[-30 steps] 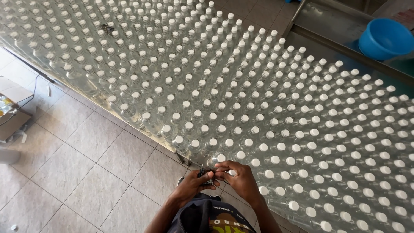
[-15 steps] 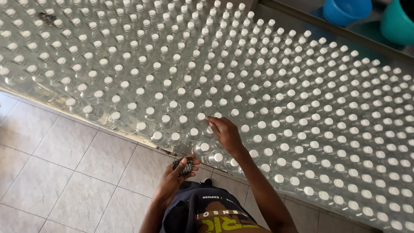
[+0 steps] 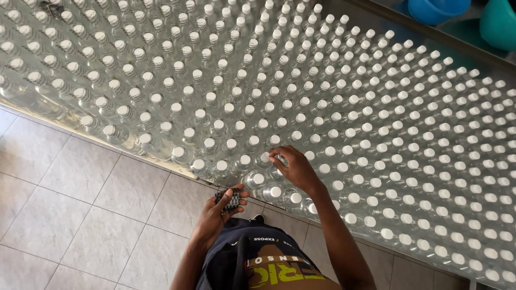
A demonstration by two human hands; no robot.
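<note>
A wide table carries several rows of clear plastic bottles with white caps. My right hand reaches over the near rows, its fingertips pinched on the cap of one bottle close to the front edge. My left hand hangs below the table edge, closed around a small bundle of dark sleeves or seals. My dark printed shirt fills the bottom middle.
Grey tiled floor lies to the left below the table. A blue bowl and a teal tub sit beyond the table's far edge at top right.
My right hand has moved from beside the left hand at the table edge up onto a bottle cap in the near rows. The view has shifted closer and to the right.
</note>
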